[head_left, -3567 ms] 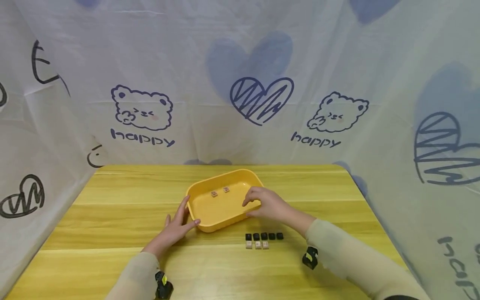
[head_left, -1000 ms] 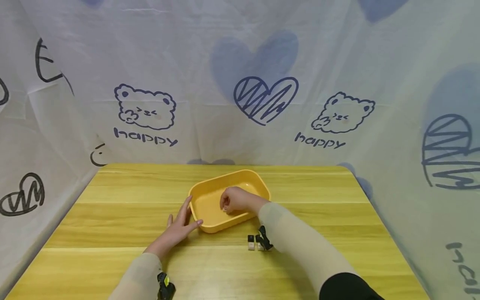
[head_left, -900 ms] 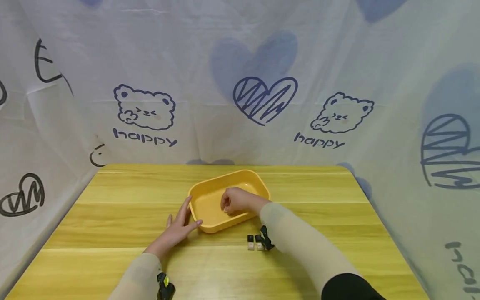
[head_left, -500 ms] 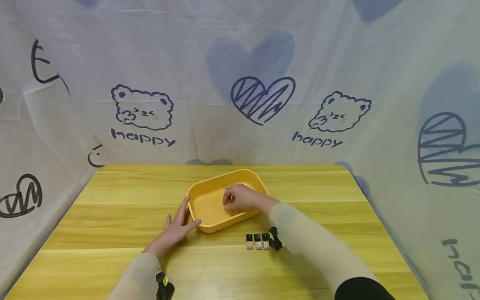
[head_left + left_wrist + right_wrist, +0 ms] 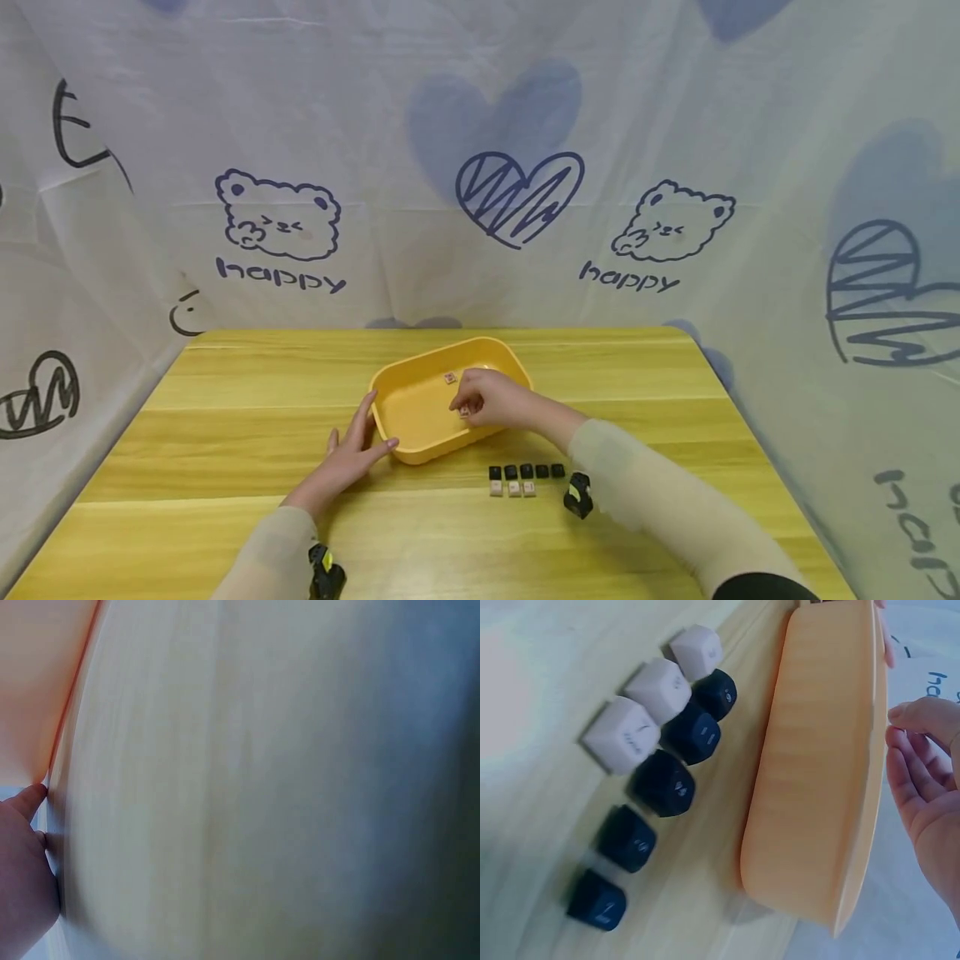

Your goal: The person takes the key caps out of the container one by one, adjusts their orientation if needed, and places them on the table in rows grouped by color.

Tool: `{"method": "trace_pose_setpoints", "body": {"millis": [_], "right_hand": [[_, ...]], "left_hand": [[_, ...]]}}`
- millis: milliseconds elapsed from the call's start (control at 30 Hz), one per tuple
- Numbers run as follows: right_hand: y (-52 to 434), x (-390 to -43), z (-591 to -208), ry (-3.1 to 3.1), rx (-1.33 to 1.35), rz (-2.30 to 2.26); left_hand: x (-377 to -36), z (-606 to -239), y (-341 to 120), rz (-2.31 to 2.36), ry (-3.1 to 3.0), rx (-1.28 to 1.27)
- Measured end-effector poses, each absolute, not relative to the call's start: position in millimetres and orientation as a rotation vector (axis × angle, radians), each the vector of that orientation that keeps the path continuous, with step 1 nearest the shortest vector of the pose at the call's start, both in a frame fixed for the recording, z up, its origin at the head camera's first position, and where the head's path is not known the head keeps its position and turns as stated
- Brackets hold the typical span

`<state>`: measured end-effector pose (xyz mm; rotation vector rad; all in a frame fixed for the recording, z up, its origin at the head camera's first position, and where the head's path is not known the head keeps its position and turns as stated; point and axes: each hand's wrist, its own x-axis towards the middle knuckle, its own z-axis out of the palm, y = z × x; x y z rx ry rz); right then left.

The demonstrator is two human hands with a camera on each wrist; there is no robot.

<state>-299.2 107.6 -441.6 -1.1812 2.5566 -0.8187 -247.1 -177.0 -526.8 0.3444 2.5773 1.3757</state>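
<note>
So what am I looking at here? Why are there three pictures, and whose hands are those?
No machine here, just a person with small cameras strapped on. The big picture comes from a camera on the head, looking down at a wooden table. The other two come from cameras on the wrists, so they look odd and very close.

The left hand rests flat against the side of a yellow tray. Its wrist picture is mostly a blur.

The right hand is over the tray, with something small and pinkish at its fingertips; one more little piece lies in the tray.

On the table in front of the tray are keyboard keycaps in two rows: five black ones and three pale ones. The right wrist picture shows them best.
</note>
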Motion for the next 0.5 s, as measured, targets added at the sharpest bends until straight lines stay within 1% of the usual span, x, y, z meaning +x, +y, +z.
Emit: {"method": "trace_pose_setpoints", "body": {"millis": [233,500], "right_hand": [[128.8,-278.1,-439.7,2.535,-1.136,-0.977],[154.3,-256.6,-439.4,2.596,-1.097,-1.007]], "left_hand": [[-247.5,-527.0,-176.8,1.376,2.569,0.335],[-247.3,-525.9,-175.5,1.369,2.563,0.336]]}}
